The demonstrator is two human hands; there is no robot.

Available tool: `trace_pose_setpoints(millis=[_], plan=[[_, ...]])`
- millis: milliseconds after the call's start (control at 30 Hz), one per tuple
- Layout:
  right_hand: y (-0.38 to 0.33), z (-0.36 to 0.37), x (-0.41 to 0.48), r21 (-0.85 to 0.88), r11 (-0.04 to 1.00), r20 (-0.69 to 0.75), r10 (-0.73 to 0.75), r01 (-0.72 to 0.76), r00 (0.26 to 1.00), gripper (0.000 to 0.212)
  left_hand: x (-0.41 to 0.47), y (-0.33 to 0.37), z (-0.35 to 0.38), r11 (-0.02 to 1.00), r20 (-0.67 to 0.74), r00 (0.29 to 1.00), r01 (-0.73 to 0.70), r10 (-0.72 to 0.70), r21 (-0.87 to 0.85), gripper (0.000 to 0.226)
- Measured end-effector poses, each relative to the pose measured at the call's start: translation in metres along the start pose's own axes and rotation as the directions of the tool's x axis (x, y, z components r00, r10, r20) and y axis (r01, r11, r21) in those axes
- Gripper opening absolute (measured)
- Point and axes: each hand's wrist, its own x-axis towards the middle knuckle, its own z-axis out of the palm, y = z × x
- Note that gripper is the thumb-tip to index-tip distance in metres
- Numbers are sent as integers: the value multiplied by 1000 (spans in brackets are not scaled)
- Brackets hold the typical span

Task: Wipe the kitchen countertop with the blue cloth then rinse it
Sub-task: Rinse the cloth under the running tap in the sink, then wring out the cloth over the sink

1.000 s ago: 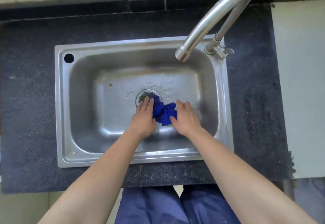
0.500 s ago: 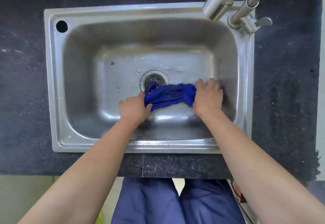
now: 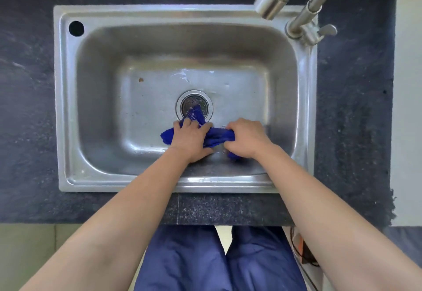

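Rinse step: left grip (image 3: 191, 139) and right grip (image 3: 247, 137) each clench an end of the bunched blue cloth (image 3: 219, 139) in the stainless steel sink (image 3: 68, 108) — next, likely, opposing twists to wring it.

Brushed steel sink (image 3: 68, 99), speckled stone countertop (image 3: 351, 112)

Steel sink (image 3: 68, 99) w/ drain (image 3: 191, 102), faucet (image 3: 272, 1) at rear-right corner

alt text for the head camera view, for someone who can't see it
Seen from above, a person's left hand and right hand grip a bunched blue cloth inside a steel sink, near the drain. A metal faucet stands at the sink's far right corner with no water stream visible; dark speckled countertop surrounds the sink.
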Motion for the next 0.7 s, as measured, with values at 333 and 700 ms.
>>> trace_pose_setpoints(millis=[333, 700], plan=[[-18, -44, -37, 181, 979, -342, -22, 88, 940, 33, -44, -9, -90, 953, -446, 895, -109, -30, -283, 37], [-27, -84, -73, 323, 916, -214, 316, -238, 925, 24, -106, -79, -193, 947, -553, 826, -87, -105, -309, 12]])
